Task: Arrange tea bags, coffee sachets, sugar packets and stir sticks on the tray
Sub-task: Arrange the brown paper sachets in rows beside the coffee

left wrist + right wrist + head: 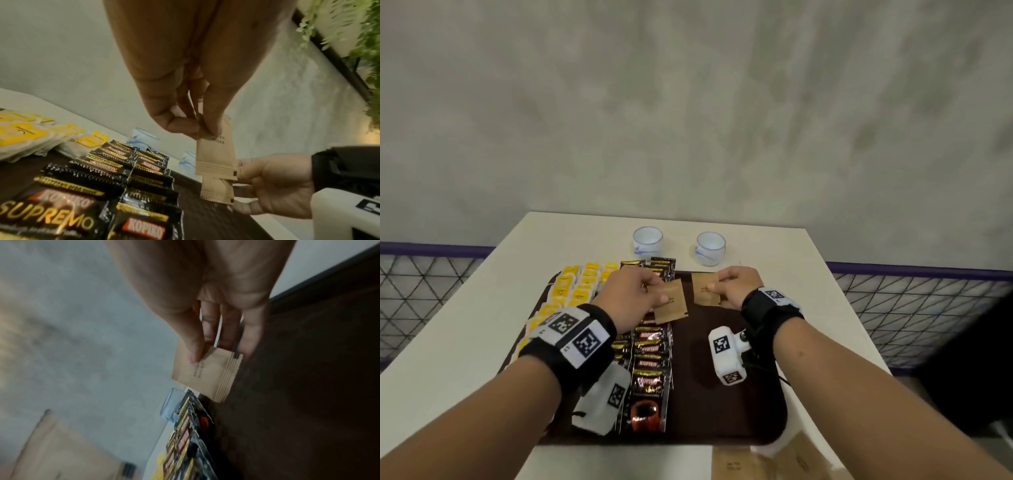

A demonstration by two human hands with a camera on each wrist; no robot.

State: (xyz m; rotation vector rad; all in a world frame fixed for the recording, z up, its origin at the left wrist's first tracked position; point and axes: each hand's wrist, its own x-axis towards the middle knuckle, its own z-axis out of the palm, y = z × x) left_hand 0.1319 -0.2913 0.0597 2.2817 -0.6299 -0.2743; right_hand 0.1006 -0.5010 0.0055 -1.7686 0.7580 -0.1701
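A dark brown tray (709, 404) lies on the white table. Yellow-tagged tea bags (571, 291) fill its left side, and black coffee sachets (650, 356) run down the middle. My left hand (633, 294) pinches a brown sugar packet (670, 301) above the coffee rows. My right hand (736, 284) pinches a second brown sugar packet (703, 289) over the tray's far right part. In the left wrist view the left hand's packet (216, 155) hangs from thumb and fingers, with the other packet (218, 190) below it. In the right wrist view thumb and fingers hold that packet (207, 374) by its edge.
Two white-and-blue cups (648, 241) (710, 247) stand on the table beyond the tray. More brown packets (767, 462) lie at the table's near edge. A netted railing (914, 308) borders both sides. The tray's right half (722, 342) is bare brown surface.
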